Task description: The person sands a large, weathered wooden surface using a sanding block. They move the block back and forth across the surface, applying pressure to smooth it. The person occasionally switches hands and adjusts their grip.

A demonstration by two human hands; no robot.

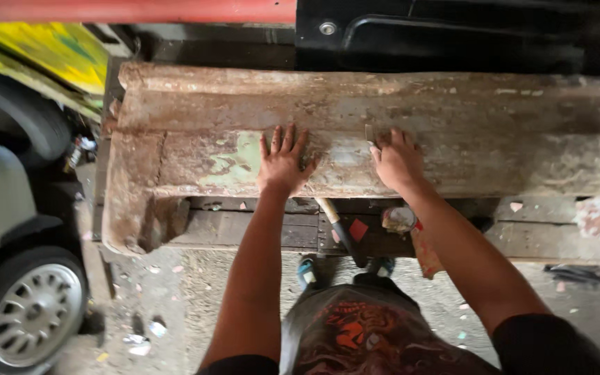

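Sandals (345, 269) and 2 bare forearms are showing nearest, then a hammer (342, 232) is lying on the low planks (244, 229). Beyond it, the left hand (282, 161) is pressing flat with wide fingers on the long rusty panel (196, 132), while the right hand (398, 161) is closing narrow around a small scraper (370, 135). This panel is looking heavy, stiff and rough; gripping its folded lower edge seems safest.

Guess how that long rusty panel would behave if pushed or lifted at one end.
Probably stiff: the rusty panel has folded edges and spans the wooden pallet without sagging. Likely heavy, given its length. Flaking paint and rust suggest a rough surface under the left hand and right hand.
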